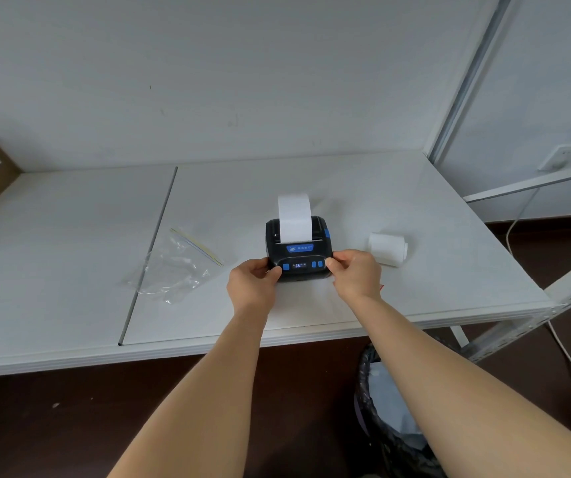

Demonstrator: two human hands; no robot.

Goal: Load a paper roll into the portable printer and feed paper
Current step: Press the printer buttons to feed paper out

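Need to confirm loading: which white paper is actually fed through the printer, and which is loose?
The white paper strip rising from the black portable printer is fed. The white paper roll lies loose on the table, beside the right hand.

A black portable printer with blue buttons stood on the white bench, a strip of white paper rising upright from its slot. The left hand gripped the printer's near left corner, thumb by a blue button; the right hand pinched its near right corner. A spare paper roll lay on its side just right of the printer, apart from it. A clear zip bag lay crumpled to the left. A black-lined waste bin sat on the floor under the bench edge
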